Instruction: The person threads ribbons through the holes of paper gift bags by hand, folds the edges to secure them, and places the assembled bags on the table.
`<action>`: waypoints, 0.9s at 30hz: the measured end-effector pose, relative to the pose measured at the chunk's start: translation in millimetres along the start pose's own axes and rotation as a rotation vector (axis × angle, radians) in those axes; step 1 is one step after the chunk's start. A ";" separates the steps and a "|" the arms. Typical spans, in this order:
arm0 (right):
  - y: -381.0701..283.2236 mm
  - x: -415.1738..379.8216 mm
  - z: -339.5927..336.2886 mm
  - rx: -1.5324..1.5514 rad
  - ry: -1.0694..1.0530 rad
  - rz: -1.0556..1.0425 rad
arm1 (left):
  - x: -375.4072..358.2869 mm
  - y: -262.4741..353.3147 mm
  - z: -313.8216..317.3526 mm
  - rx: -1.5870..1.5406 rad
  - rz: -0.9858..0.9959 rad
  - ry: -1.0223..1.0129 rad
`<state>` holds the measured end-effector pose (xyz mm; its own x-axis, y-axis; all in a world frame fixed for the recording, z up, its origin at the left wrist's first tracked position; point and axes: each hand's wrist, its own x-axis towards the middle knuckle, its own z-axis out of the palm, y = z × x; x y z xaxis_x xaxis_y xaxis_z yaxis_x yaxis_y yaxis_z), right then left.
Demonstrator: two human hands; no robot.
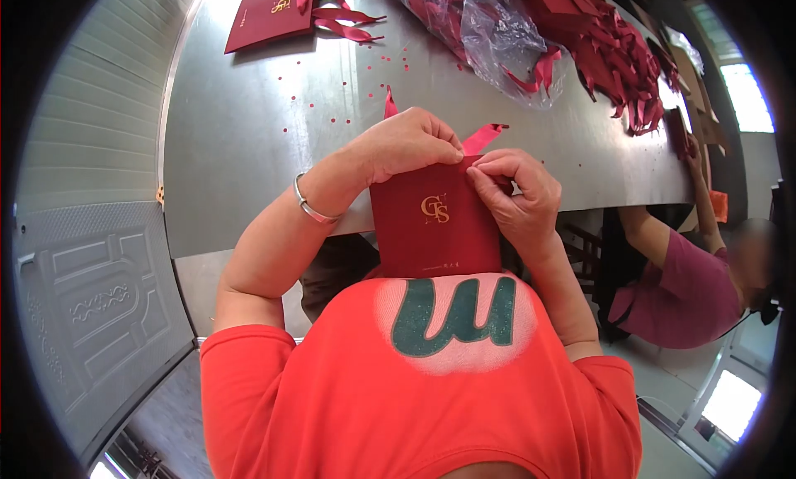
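A dark red paper gift bag (414, 230) with gold lettering is held upright against my shirt at the table's near edge. My left hand (414, 143), with a silver bracelet at the wrist, pinches its top edge from above. Close beside it, my right hand (522, 189) has thumb and fingers closed at the top right part of the bag. A pink-red ribbon (483, 137) sticks up behind the fingertips, and another ribbon end (390, 103) shows behind my left hand. Whether the fingertips grip ribbon as well as paper is hidden.
A metal table (249, 164) carries small red dots of paper. A similar bag with ribbons (269, 19) lies at the far left. Clear plastic (506, 40) and a heap of ribboned bags (618, 65) fill the far right. A co-worker in a maroon shirt (688, 297) sits to the right.
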<state>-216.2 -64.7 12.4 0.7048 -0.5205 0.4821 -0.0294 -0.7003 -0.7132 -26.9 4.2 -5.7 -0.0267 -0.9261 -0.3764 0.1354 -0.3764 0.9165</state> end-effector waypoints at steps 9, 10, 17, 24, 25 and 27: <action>8.0 -3.0 5.0 -0.011 0.067 -0.085 | 0.9 -1.3 -0.7 0.056 0.011 -0.012; 8.7 -3.4 5.4 -0.009 0.067 -0.089 | 1.0 -1.5 -0.8 0.064 0.018 -0.013; 9.4 -1.9 6.2 -0.084 0.056 -0.225 | -0.4 0.1 0.0 0.069 0.017 -0.010; 4.2 -2.4 2.6 -0.336 -0.009 -0.473 | -4.3 1.8 2.6 0.147 0.016 0.019; 3.7 -1.0 2.2 -0.355 -0.022 -0.486 | -6.5 7.0 2.0 0.222 0.003 0.023; 5.8 -4.8 1.7 -0.355 -0.046 -0.479 | -7.0 4.5 1.1 0.362 0.070 0.028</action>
<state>-218.5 -65.4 5.0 0.7280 -0.0899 0.6797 0.0698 -0.9765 -0.2039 -27.2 9.0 1.2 -0.0024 -0.9507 -0.3102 -0.2238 -0.3018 0.9267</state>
